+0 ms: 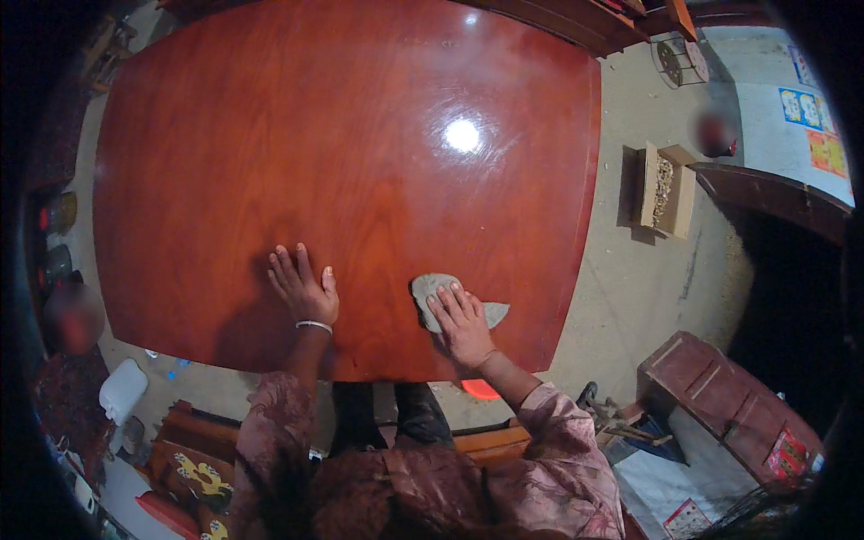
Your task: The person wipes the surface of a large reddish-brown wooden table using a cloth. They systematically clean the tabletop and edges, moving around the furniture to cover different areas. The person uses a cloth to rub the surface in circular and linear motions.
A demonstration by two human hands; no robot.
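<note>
Before me spreads a large, glossy reddish-brown wooden table (270, 155), with a bright light mirrored in its surface. My right hand (464, 325) presses flat on a folded grey cloth (432, 287) near the table's front edge, right of the middle. One pointed end of the cloth sticks out to the right of my fingers. My left hand (305, 290) is to the left of it, fingers apart and holding nothing, a white bangle (314, 325) on the wrist. It is low over the tabletop; whether the palm touches the wood I cannot tell.
On the floor to the right stands an open cardboard box (677, 192) with small brownish pieces inside. A wire-framed stand (680, 62) is farther back. A brown wooden cabinet (729, 398) is at lower right. At lower left are a white plastic jug (124, 391) and wooden furniture (179, 442).
</note>
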